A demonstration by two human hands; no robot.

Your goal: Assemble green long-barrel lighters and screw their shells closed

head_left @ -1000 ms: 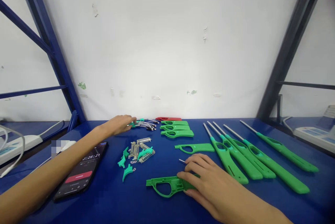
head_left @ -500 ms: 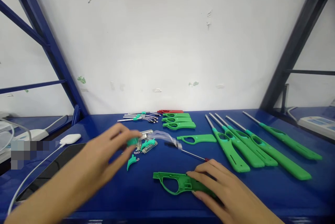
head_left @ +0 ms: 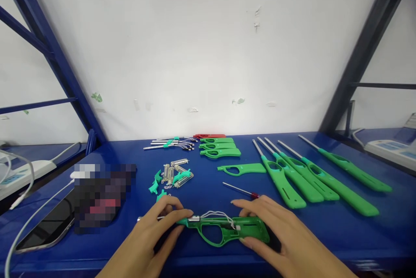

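In front of me, a green lighter housing half [head_left: 251,225] lies with its hollow side up. My right hand [head_left: 277,226] grips its wide handle end between thumb and fingers. My left hand [head_left: 162,228] pinches a metal lighter tube with a teal collar [head_left: 183,221] at the narrow end of the housing. White wires [head_left: 214,213] run from the tube over the trigger loop to a small dark and white piece inside. Whether the collar is fully seated, I cannot tell. A screwdriver with a red handle [head_left: 238,189] lies just beyond my right hand.
Teal triggers and clear fuel parts [head_left: 169,175] are piled behind my left hand. Farther back lie wired tubes [head_left: 165,143], green housing halves [head_left: 222,153] and a red one [head_left: 209,136]. Several lighters [head_left: 292,191] lie right; a phone [head_left: 48,226] with a cable, left.
My left hand has come down and right from beside the pile, bringing the tube and its wires to the housing. My right hand stays on the housing. The view has shifted slightly.
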